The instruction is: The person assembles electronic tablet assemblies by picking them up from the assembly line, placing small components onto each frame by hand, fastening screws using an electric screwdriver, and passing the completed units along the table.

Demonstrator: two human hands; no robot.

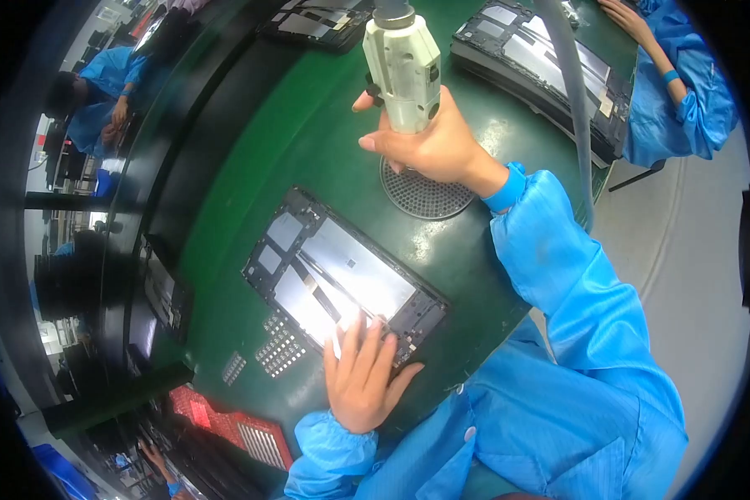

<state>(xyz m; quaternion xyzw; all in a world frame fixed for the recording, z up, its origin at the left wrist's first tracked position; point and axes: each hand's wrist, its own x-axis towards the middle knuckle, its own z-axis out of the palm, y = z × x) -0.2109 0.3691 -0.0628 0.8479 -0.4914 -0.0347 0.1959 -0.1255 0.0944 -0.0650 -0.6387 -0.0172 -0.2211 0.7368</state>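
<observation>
My right hand (pixel 437 150) is wrapped round the grip of a pale electric screwdriver (pixel 402 62), held upright. Its bit is hidden behind the hand, above a round grey plate full of small holes (pixel 425 198). An opened tablet-like device (pixel 354 267) lies face up on the green table, slanted, with silver panels and a black frame. Across its near edge my left hand (pixel 361 375) lies with the fingers spread, the fingertips touching the device. Left of that hand are small metal pieces (pixel 281 346) in rows, and a smaller strip of them (pixel 234 367).
Similar devices are stacked (pixel 550 62) at the far right, with another device (pixel 321 21) at the far edge. A grey hose (pixel 568 108) hangs in front of the stack. One person's blue sleeve (pixel 683 108) is at upper right. Red packaging (pixel 217 421) lies at lower left.
</observation>
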